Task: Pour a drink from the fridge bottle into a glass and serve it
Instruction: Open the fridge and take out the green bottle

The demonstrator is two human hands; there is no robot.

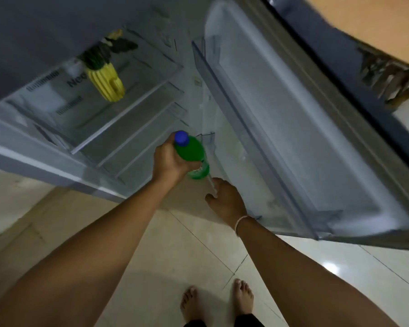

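A green bottle (194, 152) with a blue cap sits in my left hand (170, 159), whose fingers wrap around its upper body, just in front of the open fridge. My right hand (224, 199) is lower and to the right, its fingers hooked on the inner edge of the fridge door (293, 119), by the lower door shelf. The door stands wide open. No glass is in view.
The fridge interior (118, 119) has pale shelves, and a yellow jug (106, 81) topped with dark leaves stands on an upper shelf. Pale tiled floor (151, 267) lies under my bare feet. A wooden surface (376, 22) shows at the upper right.
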